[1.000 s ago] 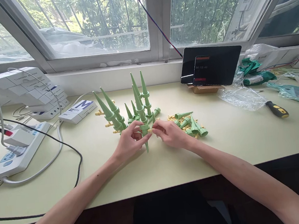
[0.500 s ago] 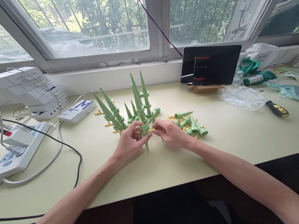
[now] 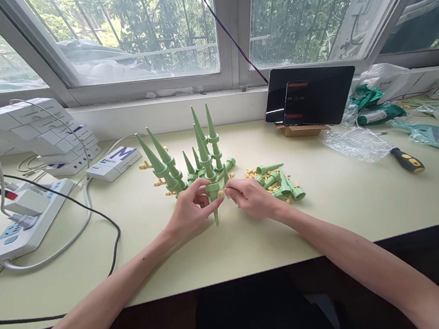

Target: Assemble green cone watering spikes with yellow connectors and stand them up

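Between the thumb and fingers of my left hand (image 3: 193,205) is a green plastic watering spike (image 3: 213,188), its point facing down. A small yellow valve (image 3: 221,192) sticks out of the spike's right side. My right hand (image 3: 249,197) pinches at the valve's outer end, its fingertips closed. Just behind my hands stand several upright green spikes (image 3: 205,161), some with yellow valves on their sides. Right of my right hand lies a pile of loose green spikes (image 3: 284,183) mixed with small yellow valves (image 3: 251,173).
A power strip (image 3: 28,220) with cables and stacked white boxes (image 3: 55,133) occupy the left. At the back right a tablet (image 3: 314,95) and a phone (image 3: 295,104) lean upright. A screwdriver (image 3: 407,160) and plastic bags (image 3: 354,145) lie on the right.
My right hand has shifted very slightly, its fingertips drawing a little to the right along the yellow valve. My left hand and the green spike have hardly moved.
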`<state>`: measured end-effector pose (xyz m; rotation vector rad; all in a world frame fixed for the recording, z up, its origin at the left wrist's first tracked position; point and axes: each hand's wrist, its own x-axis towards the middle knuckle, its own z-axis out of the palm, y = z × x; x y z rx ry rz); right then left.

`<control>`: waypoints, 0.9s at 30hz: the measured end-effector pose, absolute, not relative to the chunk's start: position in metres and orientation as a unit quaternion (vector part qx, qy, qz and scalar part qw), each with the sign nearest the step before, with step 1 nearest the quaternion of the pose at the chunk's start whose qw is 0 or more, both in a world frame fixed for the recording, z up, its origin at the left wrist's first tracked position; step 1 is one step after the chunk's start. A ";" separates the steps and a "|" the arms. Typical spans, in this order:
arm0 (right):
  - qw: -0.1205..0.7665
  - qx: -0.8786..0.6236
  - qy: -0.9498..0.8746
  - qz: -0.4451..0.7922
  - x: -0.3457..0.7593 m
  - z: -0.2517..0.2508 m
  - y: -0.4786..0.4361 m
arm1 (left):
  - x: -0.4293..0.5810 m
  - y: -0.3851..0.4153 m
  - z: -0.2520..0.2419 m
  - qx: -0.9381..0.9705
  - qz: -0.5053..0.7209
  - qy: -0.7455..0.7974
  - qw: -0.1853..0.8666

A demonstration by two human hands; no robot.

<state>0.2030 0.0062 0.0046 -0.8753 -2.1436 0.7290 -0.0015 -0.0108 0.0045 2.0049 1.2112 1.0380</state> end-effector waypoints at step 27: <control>0.364 -0.337 -0.819 0.287 0.203 0.001 0.008 | -0.002 -0.011 0.005 0.752 0.388 0.456 0.276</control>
